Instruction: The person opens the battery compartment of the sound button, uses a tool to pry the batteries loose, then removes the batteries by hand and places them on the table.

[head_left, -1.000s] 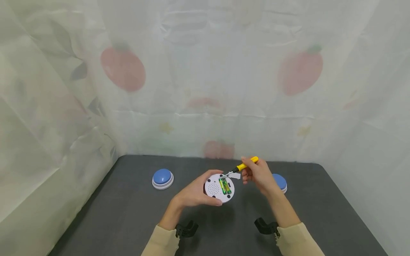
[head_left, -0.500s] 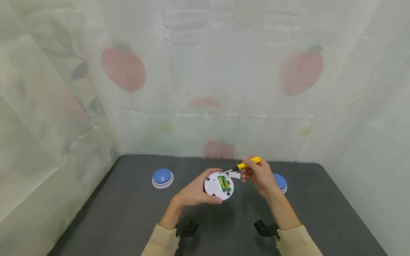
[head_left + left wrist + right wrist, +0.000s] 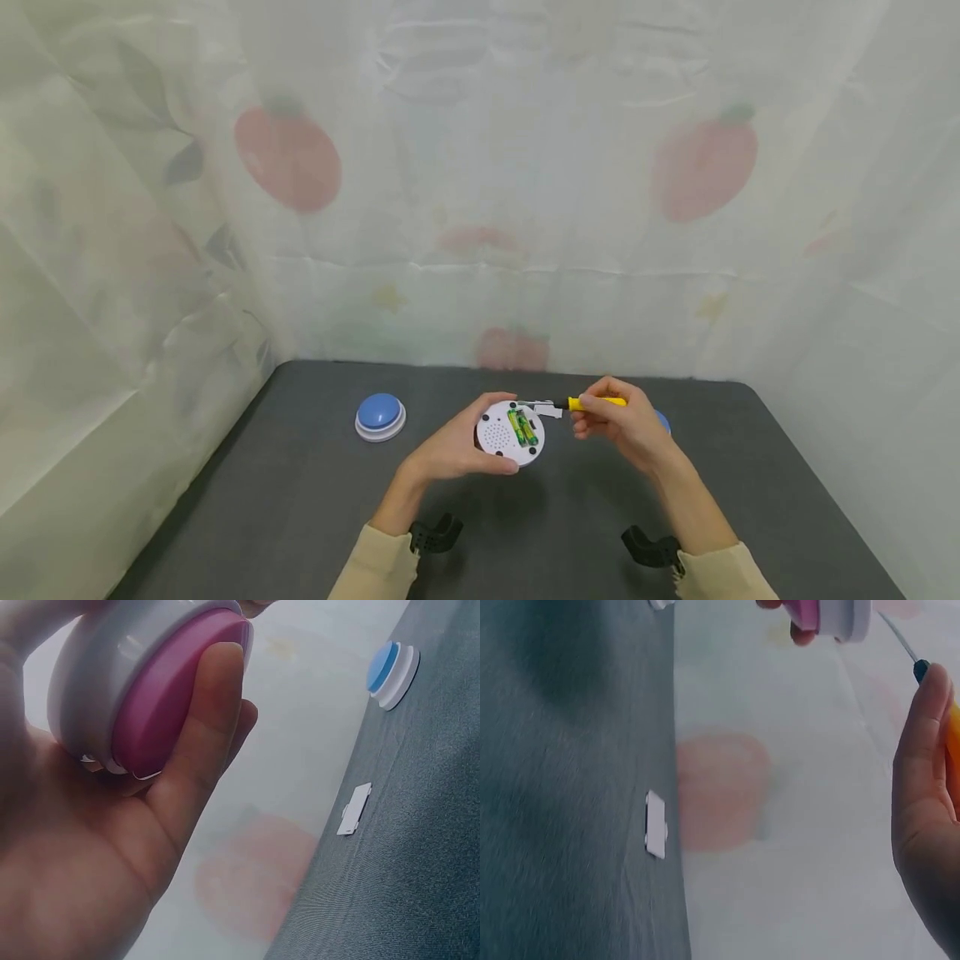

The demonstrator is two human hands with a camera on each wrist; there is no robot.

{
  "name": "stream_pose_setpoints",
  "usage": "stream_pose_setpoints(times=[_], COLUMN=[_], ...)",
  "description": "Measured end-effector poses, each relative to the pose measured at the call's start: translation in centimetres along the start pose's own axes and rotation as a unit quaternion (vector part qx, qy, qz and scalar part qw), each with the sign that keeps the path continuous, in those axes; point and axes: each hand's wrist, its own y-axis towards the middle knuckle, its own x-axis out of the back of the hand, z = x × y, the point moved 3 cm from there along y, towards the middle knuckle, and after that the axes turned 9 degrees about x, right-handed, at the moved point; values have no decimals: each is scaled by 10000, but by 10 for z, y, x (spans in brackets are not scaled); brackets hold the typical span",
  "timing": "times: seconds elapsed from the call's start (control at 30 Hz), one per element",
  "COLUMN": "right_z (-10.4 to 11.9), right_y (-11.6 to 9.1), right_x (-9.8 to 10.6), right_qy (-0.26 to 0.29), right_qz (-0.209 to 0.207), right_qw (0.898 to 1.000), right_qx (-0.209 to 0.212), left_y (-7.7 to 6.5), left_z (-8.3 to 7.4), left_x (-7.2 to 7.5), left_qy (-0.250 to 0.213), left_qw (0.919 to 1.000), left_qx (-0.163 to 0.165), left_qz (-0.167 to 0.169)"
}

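Observation:
My left hand (image 3: 450, 450) grips a round push-button device (image 3: 497, 435) by its edge, above the table. Its white underside, with speaker holes and dark feet, faces the head camera; the pink dome (image 3: 161, 697) shows in the left wrist view. Two green batteries (image 3: 522, 427) lie side by side in its uncovered compartment. In my right hand (image 3: 630, 425) is a screwdriver (image 3: 607, 402) with a yellow handle, held nearly level. Its thin shaft (image 3: 900, 639) points at the device's far edge; whether the tip touches cannot be told.
A small white battery cover (image 3: 355, 809) lies on the dark table (image 3: 315, 500) behind the device. One blue-topped push button (image 3: 379, 417) stands on the left, another (image 3: 663, 422) is partly hidden behind my right hand. A pale patterned curtain (image 3: 480, 167) hangs behind the table.
My right hand has moved right and slightly down. The screwdriver has swung from slanted to almost level, its tip leaving the battery ends. My left hand and the device have barely shifted.

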Motion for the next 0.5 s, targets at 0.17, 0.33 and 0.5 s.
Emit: stream_pose_setpoints(times=[0.17, 0.33, 0.5], right_z=[-2, -3, -3], right_y=[-11, -21, -31], right_x=[8, 15, 20], right_qy=[-196, -612, -929], right_qz=[291, 277, 254], right_qw=[9994, 9976, 9950], right_qx=[-8, -145, -245], left_y=[-1, -2, -2], left_z=[0, -1, -2], left_x=[0, 0, 0], left_qy=[26, 118, 122], left_qw=[10000, 9998, 9997], left_qx=[59, 114, 151], left_qz=[-60, -127, -143])
